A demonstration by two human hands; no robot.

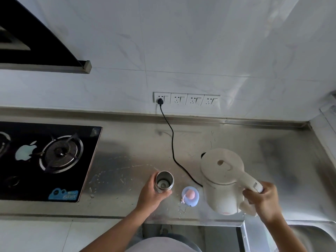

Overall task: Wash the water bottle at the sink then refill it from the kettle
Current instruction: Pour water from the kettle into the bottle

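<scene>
A steel water bottle (164, 180) stands upright and uncapped on the steel counter (127, 160). My left hand (152, 192) is wrapped around its left side. The bottle's blue cap with a pink knob (190, 195) lies on the counter just right of it. Further right stands a cream electric kettle (222, 177) with its lid shut. My right hand (263, 199) grips the kettle's handle at its lower right. I cannot tell whether the kettle rests on its base or is lifted.
A black cord (172, 142) runs from the wall socket (161, 99) down to the kettle. A black gas hob (49, 160) fills the left side. Water drops lie on the counter near the bottle. The sink (314, 237) sits at the lower right corner.
</scene>
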